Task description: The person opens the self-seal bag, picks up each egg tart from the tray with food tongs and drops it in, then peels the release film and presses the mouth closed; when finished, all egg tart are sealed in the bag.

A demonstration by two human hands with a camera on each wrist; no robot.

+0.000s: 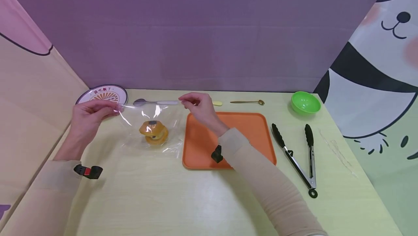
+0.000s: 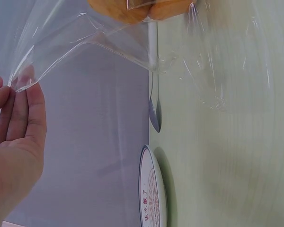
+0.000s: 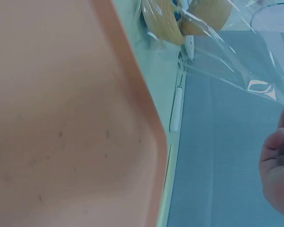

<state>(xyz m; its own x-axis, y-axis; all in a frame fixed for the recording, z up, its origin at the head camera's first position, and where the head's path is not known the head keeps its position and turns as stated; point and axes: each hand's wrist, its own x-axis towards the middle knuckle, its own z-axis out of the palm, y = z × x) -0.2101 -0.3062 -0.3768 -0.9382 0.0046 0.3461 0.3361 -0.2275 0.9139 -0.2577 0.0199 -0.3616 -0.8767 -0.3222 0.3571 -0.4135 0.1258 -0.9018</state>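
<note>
A clear plastic bag (image 1: 177, 129) is stretched between both hands above the left part of the table. Inside it appears a golden-brown bread bun (image 1: 154, 132), split like a sandwich, with a small dark patch on top. My left hand (image 1: 91, 118) pinches the bag's upper left corner between thumb and fingers; the left wrist view shows this hand (image 2: 23, 127) gripping the film's edge. At the upper right corner, my right hand (image 1: 204, 112) pinches the film. Only part of that hand (image 3: 279, 170) shows in the right wrist view, its fingertips cut off by the frame.
An orange tray (image 1: 228, 163) lies right of the bag, under the right forearm. Behind are a patterned plate (image 1: 98, 92), a dark-ended spoon (image 1: 139, 101) and a small gold spoon (image 1: 246, 102). Black-tipped tongs (image 1: 298, 165) and a green bowl (image 1: 305, 102) stand at right.
</note>
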